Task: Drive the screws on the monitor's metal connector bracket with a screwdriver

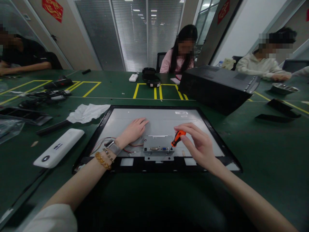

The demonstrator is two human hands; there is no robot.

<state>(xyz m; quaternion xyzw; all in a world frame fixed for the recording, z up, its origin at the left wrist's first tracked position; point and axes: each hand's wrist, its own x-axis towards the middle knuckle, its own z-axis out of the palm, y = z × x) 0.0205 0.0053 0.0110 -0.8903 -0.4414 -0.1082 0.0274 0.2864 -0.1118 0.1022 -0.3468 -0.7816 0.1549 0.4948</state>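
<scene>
A flat display panel (164,122) with a grey metal back and black frame lies before me. Near its front edge sits a metal bracket (156,141) with a blue video port and a white one. My right hand (199,143) pinches an orange and black screwdriver (178,138) by its handle, its tip down at the bracket's right side. Resting on the panel, left of the bracket, my left hand (134,130) has its fingers stretched out and holds nothing. Thin wires (131,145) run from under that hand towards the bracket.
A white power bank (59,148) and a crumpled tissue (88,112) lie left of the panel. Behind it to the right stands a large black casing (214,87). Black strips (274,118) and a metal bowl (285,88) are further right. Three people sit across the table.
</scene>
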